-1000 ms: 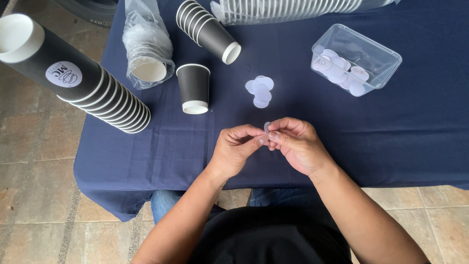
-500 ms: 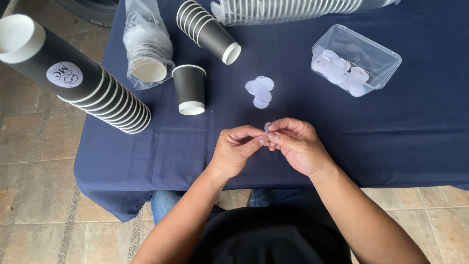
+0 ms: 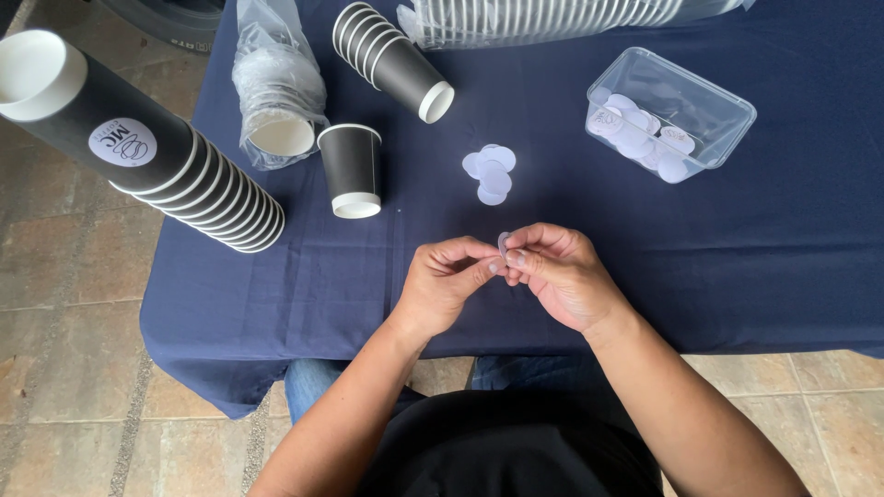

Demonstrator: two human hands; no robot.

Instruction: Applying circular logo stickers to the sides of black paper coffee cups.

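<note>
Both hands meet over the near edge of the table (image 3: 737, 276), below the single cup. The left hand (image 3: 442, 281) and right hand (image 3: 566, 276) have their fingers (image 3: 479, 267) pinched together on one small white round sticker (image 3: 503, 243), held on edge between them.

One black paper cup (image 3: 353, 170) stands upside down alone, white rim on the cloth. To its right lies a small pile of white round stickers (image 3: 488, 170), about five, overlapping. Further right of it sits one clear plastic box (image 3: 672, 110) holding more white rounds, too many and too overlapped to count. Left of the cup lies one long stack of black cups (image 3: 138, 147) on its side, with a round white label on the outermost cup. Above the cup lies a shorter stack (image 3: 391, 55) of about five, and beside that a clear bag of white lids (image 3: 276, 92). Another wrapped stack (image 3: 552, 18) runs along the far edge.

The table wears a dark blue cloth; the floor (image 3: 55, 304) is brownish tile.
</note>
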